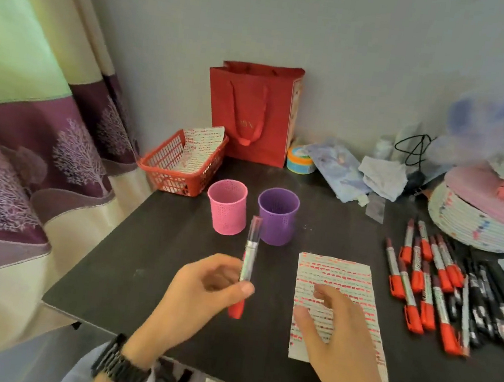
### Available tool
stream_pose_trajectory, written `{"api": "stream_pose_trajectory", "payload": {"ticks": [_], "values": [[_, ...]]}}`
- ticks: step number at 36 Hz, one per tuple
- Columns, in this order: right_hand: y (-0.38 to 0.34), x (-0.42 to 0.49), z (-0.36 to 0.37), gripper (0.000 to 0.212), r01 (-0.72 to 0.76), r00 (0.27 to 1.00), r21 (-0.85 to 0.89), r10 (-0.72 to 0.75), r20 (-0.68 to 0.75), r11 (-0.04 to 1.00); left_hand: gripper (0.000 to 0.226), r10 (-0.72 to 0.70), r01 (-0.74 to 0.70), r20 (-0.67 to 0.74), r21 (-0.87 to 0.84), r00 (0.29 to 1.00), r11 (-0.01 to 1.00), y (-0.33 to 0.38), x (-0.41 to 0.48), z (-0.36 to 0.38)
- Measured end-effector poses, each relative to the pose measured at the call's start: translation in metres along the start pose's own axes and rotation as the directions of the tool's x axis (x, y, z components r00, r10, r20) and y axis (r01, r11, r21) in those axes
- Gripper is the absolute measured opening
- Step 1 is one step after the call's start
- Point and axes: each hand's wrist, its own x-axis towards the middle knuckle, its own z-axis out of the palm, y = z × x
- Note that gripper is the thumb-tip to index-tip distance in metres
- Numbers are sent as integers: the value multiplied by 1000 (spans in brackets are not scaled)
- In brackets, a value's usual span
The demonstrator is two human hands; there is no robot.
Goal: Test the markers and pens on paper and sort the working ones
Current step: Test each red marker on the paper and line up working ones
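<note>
Pinching marker (248, 263), left hand (200, 292); right hand (331, 334) over paper (356, 286).

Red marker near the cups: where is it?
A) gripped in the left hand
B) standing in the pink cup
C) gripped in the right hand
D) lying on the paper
A: the left hand grips the red marker roughly upright, while the right hand is spread over the paper and holds nothing.

marker (250, 255) label blurry, unreadable
</note>
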Motion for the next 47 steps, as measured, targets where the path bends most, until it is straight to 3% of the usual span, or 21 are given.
{"api": "stream_pose_trajectory", "payload": {"ticks": [4,6,10,13,19,26,35,41,47], "values": [[4,9,9,70,-49,999,-13,49,-7,999,33,69,-67,-233,15,970,998,10,45,-25],[8,11,14,70,-71,997,-18,71,-12,997,55,92,-85,-315,35,945,996,11,67,-38],[16,15,17,60,-62,997,27,63,-41,998,97,181,-152,-402,104,898,983,14,108,-60],[21,16,19,56,-53,997,36,55,-48,998,106,209,-161,-436,145,875,976,15,133,-68],[30,19,24,49,-51,996,70,57,-76,996,93,196,-46,-534,281,822,959,-4,163,-55],[37,21,29,39,-42,993,100,53,-110,994,50,231,-45,-542,334,808,942,-33,165,-30],[38,22,29,29,-32,993,126,46,-110,992,57,160,64,-548,367,821,928,-51,157,-27],[37,20,26,25,-24,993,151,41,-110,988,32,174,60,-512,407,841,911,-56,155,-30],[36,20,25,25,-38,994,139,52,-96,989,28,142,109,-477,460,867,881,-63,156,-28]]}}
